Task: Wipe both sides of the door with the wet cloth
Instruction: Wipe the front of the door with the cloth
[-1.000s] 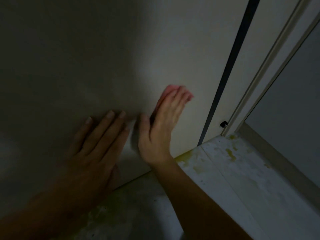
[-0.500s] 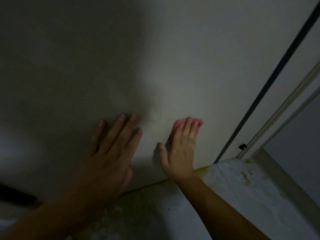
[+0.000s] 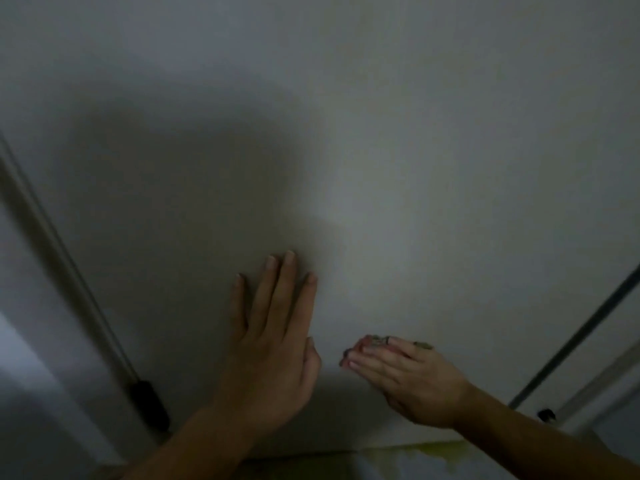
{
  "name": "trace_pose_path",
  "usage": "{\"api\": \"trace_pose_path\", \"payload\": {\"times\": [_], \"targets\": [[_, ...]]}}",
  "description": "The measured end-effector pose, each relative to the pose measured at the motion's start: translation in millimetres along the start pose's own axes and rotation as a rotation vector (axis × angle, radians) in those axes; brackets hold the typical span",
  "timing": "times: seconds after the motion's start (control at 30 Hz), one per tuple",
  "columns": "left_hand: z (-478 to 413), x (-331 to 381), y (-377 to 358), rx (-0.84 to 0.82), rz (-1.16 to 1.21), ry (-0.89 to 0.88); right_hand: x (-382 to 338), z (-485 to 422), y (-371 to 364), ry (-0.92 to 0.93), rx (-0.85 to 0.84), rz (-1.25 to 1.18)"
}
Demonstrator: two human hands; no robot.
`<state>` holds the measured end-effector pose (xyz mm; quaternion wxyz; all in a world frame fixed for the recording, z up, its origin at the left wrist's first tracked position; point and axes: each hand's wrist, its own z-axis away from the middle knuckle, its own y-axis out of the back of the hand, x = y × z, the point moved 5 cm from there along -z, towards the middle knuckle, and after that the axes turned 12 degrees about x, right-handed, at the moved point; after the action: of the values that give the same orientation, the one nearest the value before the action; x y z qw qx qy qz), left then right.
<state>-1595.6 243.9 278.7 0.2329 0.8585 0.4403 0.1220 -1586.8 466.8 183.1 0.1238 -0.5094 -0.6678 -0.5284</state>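
The pale door [image 3: 381, 150] fills most of the dim view. My left hand [image 3: 273, 348] lies flat on its lower part, fingers together and pointing up. To its right, my right hand [image 3: 408, 379] presses low against the door with its fingers pointing left. The pink wet cloth [image 3: 375, 341] sits under that hand, and only a thin sliver shows at the fingertips. The two hands are a short gap apart.
A dark vertical strip [image 3: 62, 271] runs down the door's left side to a black fitting [image 3: 149, 403]. On the right are a dark gap [image 3: 571, 348], a pale frame and a small black stopper [image 3: 547, 415]. The stained floor [image 3: 433, 455] meets the door's bottom edge.
My right hand has slid down and turned from fingers-up to fingers-left, with the cloth under it. The view has swung left, bringing the door's left edge into sight. My left hand stays flat.
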Motion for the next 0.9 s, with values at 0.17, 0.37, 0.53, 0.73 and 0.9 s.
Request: {"api": "trace_pose_path", "payload": {"times": [0.17,0.37,0.53,0.73,0.9], "targets": [[1.8,-25.9,20.7,0.133,0.003,0.167,93.0,-124.9,83.2,-0.359,0.404,0.074],[10.8,-54.6,33.5,0.152,0.000,0.224,47.0,-140.7,62.7,0.025,0.171,0.087],[13.7,-62.9,29.8,0.104,0.044,0.217,47.6,-156.4,74.5,0.085,0.156,0.072],[14.7,-66.6,27.0,0.143,0.086,0.217,57.2,-201.4,88.2,-0.131,0.313,0.064],[12.8,-64.7,26.5,0.114,-0.006,0.199,32.8,-114.5,56.3,-0.016,0.116,0.096]]}}
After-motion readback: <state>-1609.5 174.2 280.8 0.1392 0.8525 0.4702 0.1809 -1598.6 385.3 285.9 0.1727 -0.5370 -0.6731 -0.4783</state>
